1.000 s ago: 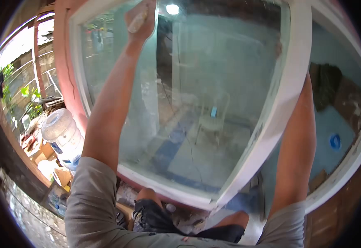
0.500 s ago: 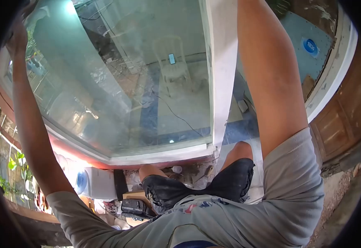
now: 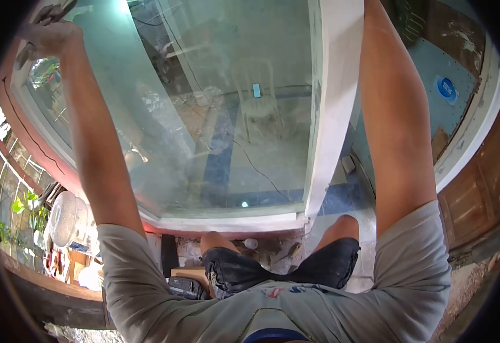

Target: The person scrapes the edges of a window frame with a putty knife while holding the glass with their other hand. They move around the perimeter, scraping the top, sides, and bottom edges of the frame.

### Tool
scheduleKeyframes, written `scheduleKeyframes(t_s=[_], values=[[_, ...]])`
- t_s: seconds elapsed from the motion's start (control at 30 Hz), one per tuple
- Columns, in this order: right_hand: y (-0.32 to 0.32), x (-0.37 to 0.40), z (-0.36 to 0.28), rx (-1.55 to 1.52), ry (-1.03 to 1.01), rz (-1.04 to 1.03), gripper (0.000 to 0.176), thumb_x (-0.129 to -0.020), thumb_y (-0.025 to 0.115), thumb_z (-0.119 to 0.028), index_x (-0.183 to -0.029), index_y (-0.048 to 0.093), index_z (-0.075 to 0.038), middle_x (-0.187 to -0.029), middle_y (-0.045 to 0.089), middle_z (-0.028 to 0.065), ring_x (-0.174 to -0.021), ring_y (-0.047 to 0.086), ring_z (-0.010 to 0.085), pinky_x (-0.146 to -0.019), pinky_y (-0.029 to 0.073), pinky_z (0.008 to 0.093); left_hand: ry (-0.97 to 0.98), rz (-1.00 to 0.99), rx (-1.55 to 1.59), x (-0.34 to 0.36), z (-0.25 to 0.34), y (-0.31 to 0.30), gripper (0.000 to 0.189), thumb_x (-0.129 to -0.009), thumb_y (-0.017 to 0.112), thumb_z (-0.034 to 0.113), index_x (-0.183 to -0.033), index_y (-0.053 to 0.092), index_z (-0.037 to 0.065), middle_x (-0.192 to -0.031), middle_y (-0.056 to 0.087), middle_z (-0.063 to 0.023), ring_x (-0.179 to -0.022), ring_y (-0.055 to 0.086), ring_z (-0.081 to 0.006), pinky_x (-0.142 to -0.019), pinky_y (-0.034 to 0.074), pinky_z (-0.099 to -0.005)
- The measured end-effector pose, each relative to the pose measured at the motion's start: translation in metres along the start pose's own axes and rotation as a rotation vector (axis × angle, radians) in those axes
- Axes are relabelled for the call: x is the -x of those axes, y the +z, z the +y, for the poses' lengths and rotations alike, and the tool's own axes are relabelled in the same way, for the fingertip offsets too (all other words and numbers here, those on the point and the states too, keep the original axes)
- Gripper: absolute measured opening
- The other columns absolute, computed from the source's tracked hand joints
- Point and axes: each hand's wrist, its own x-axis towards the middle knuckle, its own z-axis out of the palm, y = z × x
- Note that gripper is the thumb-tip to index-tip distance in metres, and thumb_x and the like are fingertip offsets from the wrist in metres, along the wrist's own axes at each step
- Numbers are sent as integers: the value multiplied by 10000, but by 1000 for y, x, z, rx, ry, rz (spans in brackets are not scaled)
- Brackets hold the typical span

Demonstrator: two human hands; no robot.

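Note:
My left hand (image 3: 55, 39) is raised at the upper left, beside the white frame of a large glass pane (image 3: 261, 166). Its fingers look curled round something dark, too hidden at the image edge to name. The right arm reaches up past the white post (image 3: 338, 74), and my right hand lies beyond the top edge, out of sight. Through or in the glass show a pale chair (image 3: 259, 108), a small light-blue rectangle and a thin dark cable.
A blue-grey panel with a round blue sticker (image 3: 446, 88) stands at the right, near a brown wooden door (image 3: 470, 194). Below the pane are a black bag (image 3: 187, 287) and debris. A clear plastic container (image 3: 67, 220) and plants (image 3: 27, 203) are at the lower left.
My left hand has come further into view, moving right and slightly down. The glass, post and right arm have shifted right in the picture as the view turned.

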Motion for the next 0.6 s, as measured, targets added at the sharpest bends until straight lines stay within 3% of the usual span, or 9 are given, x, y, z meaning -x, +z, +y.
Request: scheduleKeyframes(t_s=[0.07, 0.13, 0.2, 0.3, 0.33, 0.4, 0.43, 0.5, 0.6], values=[[-1, 1, 0, 4, -7, 2, 493, -989, 662, -392, -1341, 594, -54, -1009, 642, 20, -838, 618, 92, -748, 522, 240, 52, -40, 27, -1, 0, -6, 143, -971, 563, 143, -953, 567, 1, -808, 630, -113, -789, 598, -211, -724, 475, -319], [-11, 6, 2, 4, -5, 12, 489, -992, 659, -389, -1341, 596, -54, -1014, 643, 19, -839, 618, 90, -748, 521, 239, 346, -246, -395, -14, -13, -37, 193, -942, 549, 106, -801, 449, 20, -759, 584, -111, -793, 593, -215, -725, 479, -350], [-8, 0, 3, -7, -22, 5, 484, -994, 656, -386, -1341, 597, -54, -1019, 645, 18, -841, 617, 88, -749, 520, 238, 334, -222, -469, -10, -12, -57, 182, -911, 557, 68, -826, 405, 14, -774, 592, -132, -759, 615, -238, -735, 521, -377], [-22, 3, 5, -26, -39, 3, 477, -997, 653, -382, -1341, 600, -54, -1027, 647, 16, -843, 617, 85, -750, 518, 237, 166, -6, -238, 33, 35, -10, 172, -890, 586, 21, -862, 418, 44, -643, 536, -78, -614, 603, -217, -651, 568, -344], [-24, 4, 8, -28, -50, 1, 475, -999, 651, -380, -1340, 600, -54, -1030, 648, 16, -844, 617, 84, -750, 518, 236, 217, -25, -259, 40, 42, -3, 192, -892, 619, 2, -982, 449, 7, -631, 610, -106, -568, 635, -216, -604, 589, -327], [-20, 7, 14, -89, -98, -30, 499, -1003, 646, -365, -1380, 568, -48, -1051, 643, 22, -849, 606, 79, -739, 516, 250, 176, -19, -298, 50, 43, 5, 301, -923, 660, 21, -1147, 480, -69, -731, 714, -166, -659, 697, -211, -658, 604, -323], [-19, 4, 11, -137, -66, 12, 508, -998, 654, -362, -1381, 562, -40, -1035, 639, 26, -841, 602, 85, -731, 517, 255, 243, -73, -388, 51, 39, 3, 455, -952, 680, 36, -1315, 449, -110, -820, 750, -208, -751, 735, -219, -717, 613, -325], [-17, 0, 11, -183, -37, 42, 518, -993, 661, -359, -1381, 556, -33, -1019, 634, 30, -834, 599, 92, -723, 518, 260, 265, -171, -354, 60, 40, 9, 475, -964, 687, 45, -1352, 469, -123, -833, 751, -203, -831, 749, -221, -780, 607, -306], [-18, -2, 11, -142, -101, 18, 525, -991, 660, -361, -1360, 556, -3, -955, 611, 31, -819, 605, 107, -718, 532, 257, 264, -208, -414, 56, 34, 2, 301, -961, 695, 34, -1213, 620, -113, -944, 762, -205, -902, 755, -229, -840, 604, -302]])
